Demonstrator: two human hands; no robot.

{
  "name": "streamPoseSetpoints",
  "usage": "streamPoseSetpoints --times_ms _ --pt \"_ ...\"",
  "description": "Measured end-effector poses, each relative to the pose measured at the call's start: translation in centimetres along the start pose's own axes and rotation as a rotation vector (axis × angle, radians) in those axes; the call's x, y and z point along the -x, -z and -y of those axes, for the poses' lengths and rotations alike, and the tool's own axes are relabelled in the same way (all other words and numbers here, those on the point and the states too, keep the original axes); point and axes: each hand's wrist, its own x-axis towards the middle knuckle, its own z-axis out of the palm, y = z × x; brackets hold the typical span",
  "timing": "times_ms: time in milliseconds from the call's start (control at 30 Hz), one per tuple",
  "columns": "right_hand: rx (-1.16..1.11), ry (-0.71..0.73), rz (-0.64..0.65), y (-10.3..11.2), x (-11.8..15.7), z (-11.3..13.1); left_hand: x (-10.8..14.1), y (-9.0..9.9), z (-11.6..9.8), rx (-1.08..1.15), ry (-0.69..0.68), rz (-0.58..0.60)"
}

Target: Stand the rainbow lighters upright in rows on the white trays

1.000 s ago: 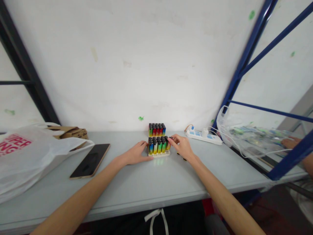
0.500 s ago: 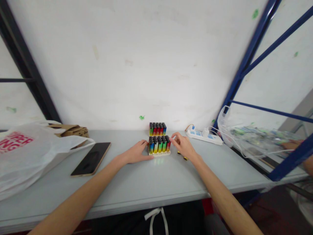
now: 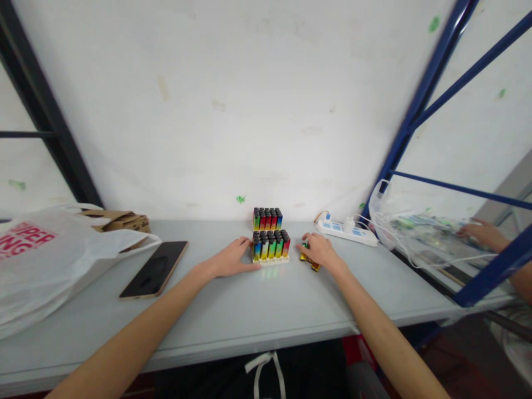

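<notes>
Several upright lighters (image 3: 272,244) with black tops and rainbow-coloured bodies stand in rows in a white tray (image 3: 274,261). My left hand (image 3: 233,258) is at the tray's left side, its thumb at the front left corner and its fingers curled by the back left, gripping it. To the right of the tray, my right hand (image 3: 320,249) bends down over a few yellow-and-green lighters (image 3: 315,266) lying on the table. Its fingertips are closed on one of them, partly hidden beneath the hand.
A second block of upright lighters (image 3: 268,219) stands behind, near the wall. A power strip (image 3: 348,231) with cables lies at the back right. A phone (image 3: 155,269) and a white plastic bag (image 3: 62,255) are on the left. Beyond the blue frame (image 3: 409,122), another person's hand (image 3: 484,234) is over plastic-bagged things.
My right hand has moved from the right edge of the tray to the lighters lying beside it and lowered onto them. My left hand has stayed put. The other person's hand came further into view.
</notes>
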Motion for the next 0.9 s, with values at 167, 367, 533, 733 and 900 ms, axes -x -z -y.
streamPoseSetpoints --times_ms 167,367,533,733,900 --pt "-0.340 0.121 -0.065 -0.5 -1.0 0.9 0.1 0.2 -0.4 -0.002 0.013 0.005" --pt "-1.126 0.070 -0.124 0.1 -1.0 2.6 0.0 0.1 -0.3 -0.016 0.002 0.010" --pt "-1.405 -0.036 -0.055 1.1 -0.5 3.7 0.0 0.0 -0.1 -0.014 0.002 0.004" --pt "-1.581 0.023 0.041 2.1 0.2 4.6 0.0 0.0 -0.2 -0.019 -0.011 -0.004" --pt "-1.514 0.011 0.111 2.3 0.5 5.2 0.1 0.0 -0.2 -0.012 -0.018 -0.030"
